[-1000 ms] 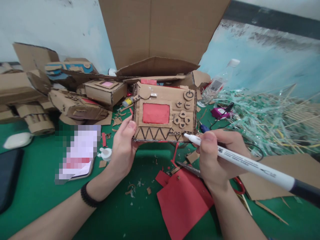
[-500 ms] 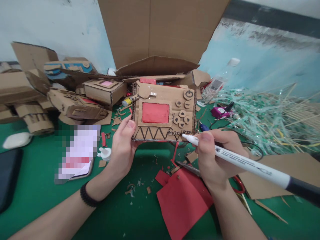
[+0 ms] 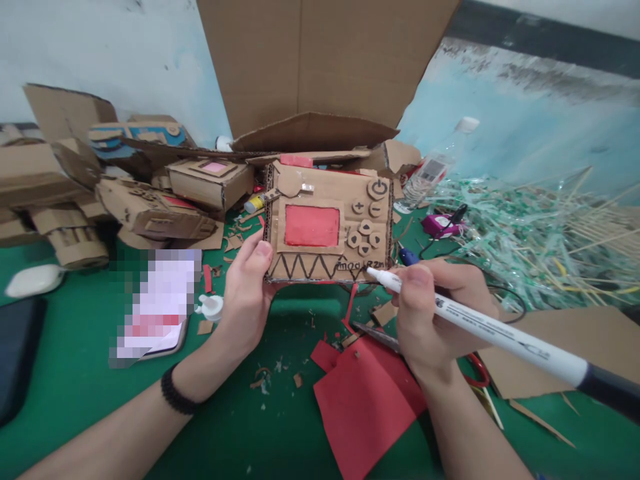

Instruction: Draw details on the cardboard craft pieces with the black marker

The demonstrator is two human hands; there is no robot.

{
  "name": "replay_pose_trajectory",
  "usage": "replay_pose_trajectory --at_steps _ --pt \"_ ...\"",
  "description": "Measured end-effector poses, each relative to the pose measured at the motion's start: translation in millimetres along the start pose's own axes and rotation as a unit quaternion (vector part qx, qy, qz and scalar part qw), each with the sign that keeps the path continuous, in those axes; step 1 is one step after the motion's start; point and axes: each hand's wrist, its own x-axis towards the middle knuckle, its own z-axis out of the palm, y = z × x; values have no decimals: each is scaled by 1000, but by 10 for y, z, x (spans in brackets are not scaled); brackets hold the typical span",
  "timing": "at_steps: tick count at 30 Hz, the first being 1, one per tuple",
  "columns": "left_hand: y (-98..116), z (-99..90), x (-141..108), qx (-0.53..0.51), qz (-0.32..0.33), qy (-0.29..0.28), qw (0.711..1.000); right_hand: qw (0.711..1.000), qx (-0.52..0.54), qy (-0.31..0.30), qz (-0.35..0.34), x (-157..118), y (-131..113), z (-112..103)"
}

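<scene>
My left hand [image 3: 247,293] grips the lower left corner of a cardboard model of a handheld device [image 3: 325,190], thumb on its front face. The model has a red screen panel [image 3: 312,225], round cardboard buttons [image 3: 367,227] and a black zigzag line drawn along the bottom, with handwritten letters beside it. My right hand [image 3: 435,307] is closed around a white marker pen [image 3: 500,327] with a dark rear end. The marker's tip is at the model's lower right edge, by the zigzag and lettering; whether it touches I cannot tell.
On the green table lie red paper [image 3: 365,407], scissors [image 3: 377,335], a phone [image 3: 160,307] and a dark case [image 3: 20,353]. Cardboard models [image 3: 160,207] stand at the left. A plastic bottle [image 3: 430,167], a purple device [image 3: 443,225] and tangled green strips [image 3: 540,233] are at the right.
The marker and my right hand have shifted very slightly right and down. The left hand keeps its hold on the model, which has barely moved.
</scene>
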Motion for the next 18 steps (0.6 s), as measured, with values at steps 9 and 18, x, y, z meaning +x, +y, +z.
replay_pose_trajectory --at_steps 9,18 --pt "-9 -10 6 5 11 18 1000 996 -61 -41 -47 14 -23 -44" --pt "-16 -7 7 -11 7 18 1000 1000 -4 1 9 22 -35 1"
